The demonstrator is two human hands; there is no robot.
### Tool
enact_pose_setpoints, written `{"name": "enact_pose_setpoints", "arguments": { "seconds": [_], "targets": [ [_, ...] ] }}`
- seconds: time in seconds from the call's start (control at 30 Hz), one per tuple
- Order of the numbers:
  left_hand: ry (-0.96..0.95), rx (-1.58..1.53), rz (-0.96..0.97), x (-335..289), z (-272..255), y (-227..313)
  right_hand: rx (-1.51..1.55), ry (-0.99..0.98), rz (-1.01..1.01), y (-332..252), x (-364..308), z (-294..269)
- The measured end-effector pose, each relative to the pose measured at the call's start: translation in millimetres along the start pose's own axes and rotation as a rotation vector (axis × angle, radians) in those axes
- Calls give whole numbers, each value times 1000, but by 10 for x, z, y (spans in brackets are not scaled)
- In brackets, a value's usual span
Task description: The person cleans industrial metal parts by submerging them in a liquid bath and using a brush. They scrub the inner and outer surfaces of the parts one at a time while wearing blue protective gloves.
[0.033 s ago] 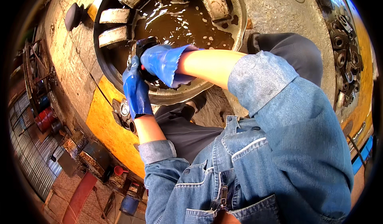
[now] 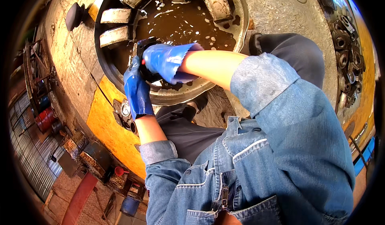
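Note:
My left hand (image 2: 137, 88), in a blue rubber glove, is closed on the near left side of a dark, wet metal part (image 2: 146, 43). This part sits at the left of a round metal basin (image 2: 244, 20), above brown liquid (image 2: 180, 26). My right hand (image 2: 165, 61), gloved alike, reaches across and is curled against the same part. A small red spot shows by its fingers; what it grips is hidden. Several thick, curved metal pieces (image 2: 115, 16) with pale faces stand along the basin's left and far wall.
Small metal parts (image 2: 125, 109) lie on a yellow surface (image 2: 106, 117) left of my knees. Greasy ring-ended metal parts (image 2: 341, 58) are heaped at the far right. A dark knob-like object (image 2: 74, 16) stands left of the basin. My legs flank the basin's near side.
My right hand has shifted slightly to the right along the dark metal part, and its cuff has turned a little. The liquid's bright ripples have calmed. My left hand stays put.

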State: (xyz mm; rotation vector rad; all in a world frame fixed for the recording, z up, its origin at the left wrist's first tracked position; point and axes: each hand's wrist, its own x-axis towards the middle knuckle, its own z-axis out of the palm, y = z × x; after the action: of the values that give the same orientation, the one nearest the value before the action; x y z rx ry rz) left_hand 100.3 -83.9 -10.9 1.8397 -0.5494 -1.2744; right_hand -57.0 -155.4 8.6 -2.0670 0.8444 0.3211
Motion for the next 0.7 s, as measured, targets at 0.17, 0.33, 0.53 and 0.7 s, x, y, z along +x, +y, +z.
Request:
{"name": "enact_pose_setpoints", "arguments": {
  "seconds": [0.17, 0.33, 0.53, 0.7],
  "targets": [
    [-13, -97, 1, -25, -111, -75, 280, 333, -234, 416, -408, 74],
    [24, -69, -54, -118, 52, 59, 1120, 786, 4, 524, 111, 955],
    [18, -155, -105, -64, 45, 45, 630, 962, 72, 441, 292, 1003],
    [17, -115, -84, -23, -14, -11, 254, 435, -44, 564, -145, 217]
  ]
}}
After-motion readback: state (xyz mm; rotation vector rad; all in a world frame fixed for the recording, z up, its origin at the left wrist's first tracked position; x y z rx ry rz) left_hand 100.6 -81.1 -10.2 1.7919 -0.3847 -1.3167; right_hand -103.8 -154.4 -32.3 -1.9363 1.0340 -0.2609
